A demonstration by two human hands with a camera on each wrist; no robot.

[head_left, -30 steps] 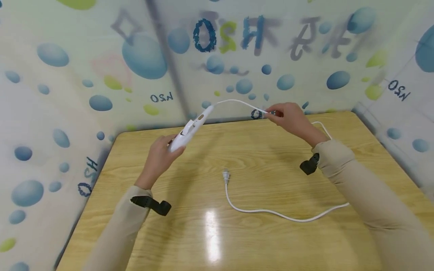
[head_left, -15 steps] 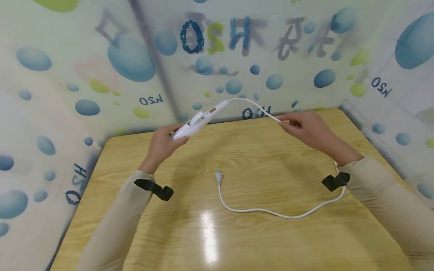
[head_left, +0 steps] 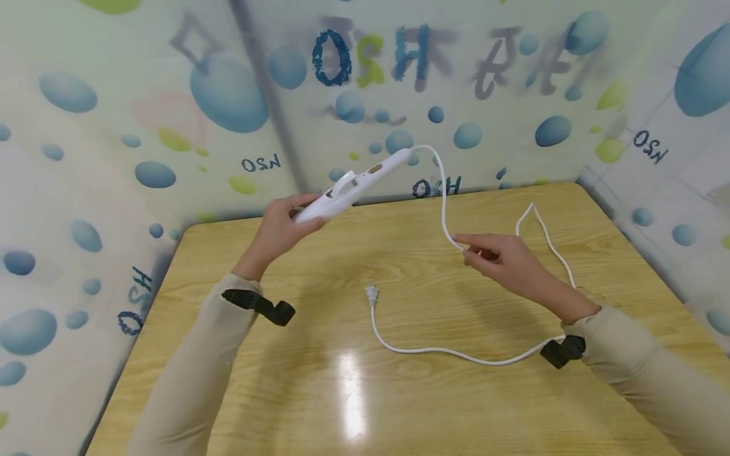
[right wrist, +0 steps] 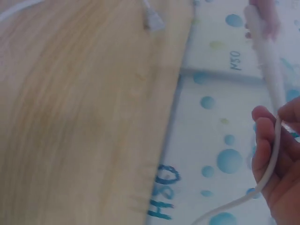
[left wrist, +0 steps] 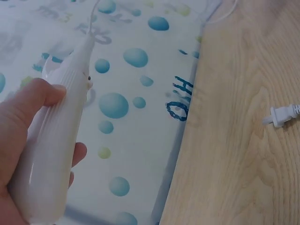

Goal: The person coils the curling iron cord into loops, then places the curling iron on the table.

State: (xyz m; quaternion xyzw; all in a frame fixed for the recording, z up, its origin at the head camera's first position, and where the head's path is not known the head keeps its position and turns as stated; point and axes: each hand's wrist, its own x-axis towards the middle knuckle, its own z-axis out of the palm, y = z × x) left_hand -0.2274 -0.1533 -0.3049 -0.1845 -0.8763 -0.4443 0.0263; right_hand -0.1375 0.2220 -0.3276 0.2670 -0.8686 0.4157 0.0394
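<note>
My left hand (head_left: pixel 277 229) grips the wide end of a white corded handheld appliance (head_left: pixel 360 188), raised above the back of the table. Its tapered body tilts up to the right and has a raised tab and a small brownish patch. In the left wrist view, my thumb lies along the ribbed body of the appliance (left wrist: pixel 55 140). From the narrow tip a white cord (head_left: pixel 443 196) bends down to my right hand (head_left: pixel 507 265), which pinches it between thumb and fingers. The right wrist view shows the cord (right wrist: pixel 273 164) passing across the fingers.
On the wooden table (head_left: pixel 450 411) lies the cord's two-pin plug (head_left: pixel 372 294), left of the right hand. More cord loops behind and under the right forearm. A patterned wall covering (head_left: pixel 319 152) with bubbles and letters stands along the back and sides.
My right hand has moved down and slightly right along with the cord, which now hangs in a steeper bend. The left hand has lifted the appliance up and to the right.
</note>
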